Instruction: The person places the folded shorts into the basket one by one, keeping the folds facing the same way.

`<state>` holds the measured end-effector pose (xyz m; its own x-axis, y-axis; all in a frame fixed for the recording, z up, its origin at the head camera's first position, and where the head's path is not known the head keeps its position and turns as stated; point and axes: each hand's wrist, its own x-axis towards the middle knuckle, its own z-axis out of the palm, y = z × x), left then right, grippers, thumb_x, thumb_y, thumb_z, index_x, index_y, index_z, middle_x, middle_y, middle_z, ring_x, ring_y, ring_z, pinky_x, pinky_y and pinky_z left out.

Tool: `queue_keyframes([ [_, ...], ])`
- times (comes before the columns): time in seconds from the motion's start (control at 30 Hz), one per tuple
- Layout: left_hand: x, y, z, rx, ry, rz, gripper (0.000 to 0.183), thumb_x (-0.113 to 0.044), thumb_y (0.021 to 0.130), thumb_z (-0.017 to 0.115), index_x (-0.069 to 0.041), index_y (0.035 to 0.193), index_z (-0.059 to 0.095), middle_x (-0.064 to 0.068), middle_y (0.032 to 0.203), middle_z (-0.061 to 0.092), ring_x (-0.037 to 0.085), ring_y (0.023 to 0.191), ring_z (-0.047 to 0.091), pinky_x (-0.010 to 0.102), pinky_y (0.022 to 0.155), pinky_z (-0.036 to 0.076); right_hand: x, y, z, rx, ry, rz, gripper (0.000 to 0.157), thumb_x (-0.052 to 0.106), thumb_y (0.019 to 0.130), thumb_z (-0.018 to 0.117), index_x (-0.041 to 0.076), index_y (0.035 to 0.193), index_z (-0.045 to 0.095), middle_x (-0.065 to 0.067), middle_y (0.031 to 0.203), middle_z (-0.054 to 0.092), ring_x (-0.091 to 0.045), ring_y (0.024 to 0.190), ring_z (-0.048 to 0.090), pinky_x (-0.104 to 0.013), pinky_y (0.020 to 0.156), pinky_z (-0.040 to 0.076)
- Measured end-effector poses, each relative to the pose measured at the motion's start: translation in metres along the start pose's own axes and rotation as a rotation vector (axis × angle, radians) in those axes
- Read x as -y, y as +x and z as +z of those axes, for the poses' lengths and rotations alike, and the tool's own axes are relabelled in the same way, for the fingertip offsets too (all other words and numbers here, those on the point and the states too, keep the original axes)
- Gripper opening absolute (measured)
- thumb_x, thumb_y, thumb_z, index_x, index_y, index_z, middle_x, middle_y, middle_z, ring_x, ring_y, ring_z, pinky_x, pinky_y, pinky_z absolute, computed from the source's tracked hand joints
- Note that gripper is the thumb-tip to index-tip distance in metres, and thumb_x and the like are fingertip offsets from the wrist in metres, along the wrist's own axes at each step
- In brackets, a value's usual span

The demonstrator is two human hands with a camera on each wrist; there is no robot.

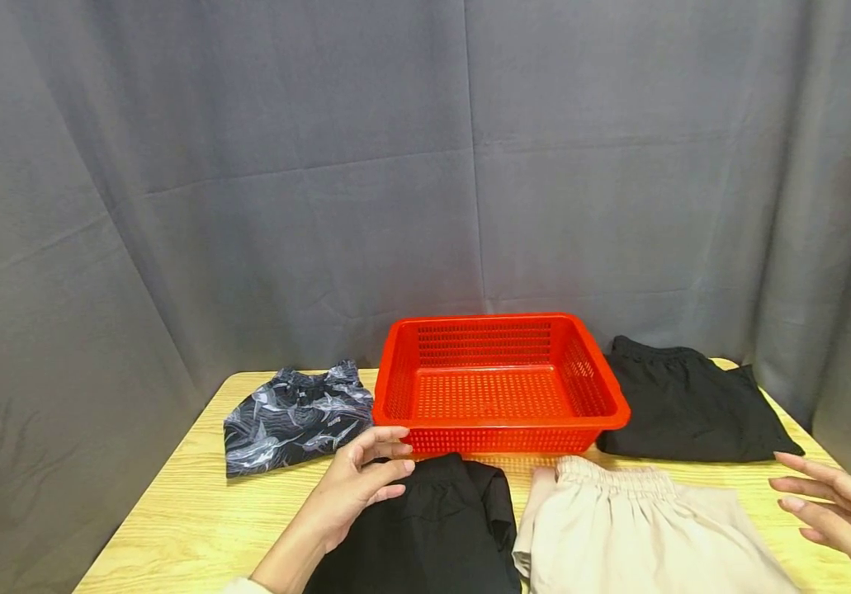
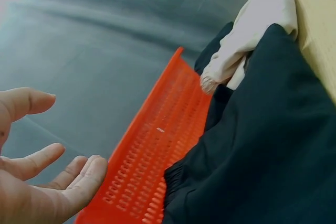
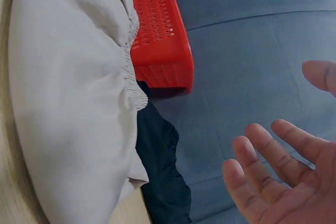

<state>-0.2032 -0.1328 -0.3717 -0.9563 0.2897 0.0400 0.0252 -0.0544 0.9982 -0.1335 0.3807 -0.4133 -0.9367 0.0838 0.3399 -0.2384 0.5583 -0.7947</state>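
My left hand (image 1: 356, 485) hovers over the left edge of a black garment (image 1: 432, 536) with a gathered waistband, fingers loosely bent and holding nothing. Further right, my right hand (image 1: 837, 511) is raised in the air beside a beige garment (image 1: 633, 528), its fingers spread and empty. The beige garment has an elastic waistband and lies next to the black one at the table's front. Behind both stands a red perforated plastic basket (image 1: 499, 423) with nothing in it. In the right wrist view, the right hand (image 3: 286, 177) is apart from the beige cloth (image 3: 73, 87).
Left of the basket lies a folded dark patterned garment (image 1: 299, 421) with white designs. A second black garment (image 1: 692, 404) lies folded at the back right. All rest on a light wooden table (image 1: 172, 520). Grey curtains (image 1: 284, 165) hang behind and at the sides.
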Motion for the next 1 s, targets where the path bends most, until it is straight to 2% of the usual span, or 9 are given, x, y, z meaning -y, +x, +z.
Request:
queue_keyframes([
  [0.17,0.004,0.001,0.007,0.039,0.001,-0.025,0.05,-0.011,0.088,0.069,0.001,0.133,0.05,0.014,0.118,0.057,0.031,0.106,0.059,0.047,0.09,0.049,0.002,-0.001,0.001,0.042,0.001,0.11,0.047,0.009,0.099,0.054,0.043,0.131,0.045,0.034,0.102,0.054,0.01,0.086,0.056,-0.022,0.057,0.047],
  [0.3,0.006,0.003,0.012,0.07,0.007,-0.035,0.051,-0.012,0.088,0.069,0.001,0.133,0.05,0.016,0.12,0.056,0.028,0.103,0.059,0.048,0.09,0.049,0.002,-0.001,0.001,0.07,-0.012,0.176,0.041,0.017,0.1,0.053,0.045,0.128,0.042,0.036,0.099,0.051,0.011,0.085,0.054,-0.024,0.058,0.048],
  [0.47,0.008,0.005,0.017,0.111,0.008,-0.057,0.051,-0.012,0.088,0.069,0.0,0.134,0.049,0.018,0.121,0.055,0.029,0.102,0.06,0.047,0.09,0.049,-0.001,-0.003,0.004,0.07,-0.025,0.182,0.039,0.018,0.1,0.053,0.044,0.129,0.044,0.036,0.098,0.051,0.01,0.084,0.054,-0.025,0.059,0.049],
  [0.57,0.009,0.004,0.021,0.132,0.012,-0.065,0.051,-0.01,0.087,0.069,0.0,0.133,0.05,0.015,0.119,0.057,0.031,0.102,0.061,0.045,0.089,0.05,-0.003,-0.005,0.006,0.059,-0.034,0.163,0.041,0.016,0.1,0.053,0.043,0.13,0.045,0.035,0.098,0.051,0.009,0.083,0.055,-0.024,0.058,0.048],
  [0.67,0.011,0.005,0.024,0.147,0.008,-0.062,0.05,-0.009,0.087,0.068,0.0,0.132,0.05,0.013,0.116,0.059,0.029,0.1,0.062,0.045,0.089,0.05,-0.003,-0.005,0.007,0.063,-0.049,0.18,0.04,0.018,0.1,0.053,0.043,0.13,0.044,0.035,0.097,0.051,0.008,0.082,0.056,-0.025,0.058,0.048],
  [0.8,0.015,0.007,0.03,0.151,-0.004,-0.066,0.049,-0.008,0.086,0.069,0.0,0.131,0.052,0.012,0.114,0.06,0.026,0.097,0.063,0.046,0.088,0.05,-0.002,-0.004,0.007,0.074,-0.057,0.234,0.036,0.024,0.1,0.054,0.043,0.127,0.042,0.036,0.095,0.05,0.009,0.081,0.054,-0.026,0.059,0.049],
  [1.0,0.023,0.007,0.041,0.148,-0.005,-0.097,0.046,-0.008,0.085,0.069,-0.001,0.129,0.054,0.012,0.111,0.06,0.022,0.094,0.063,0.043,0.086,0.051,-0.009,-0.005,0.008,0.096,-0.018,0.248,0.037,0.022,0.1,0.055,0.05,0.122,0.043,0.035,0.097,0.052,0.012,0.084,0.052,-0.025,0.06,0.049],
])
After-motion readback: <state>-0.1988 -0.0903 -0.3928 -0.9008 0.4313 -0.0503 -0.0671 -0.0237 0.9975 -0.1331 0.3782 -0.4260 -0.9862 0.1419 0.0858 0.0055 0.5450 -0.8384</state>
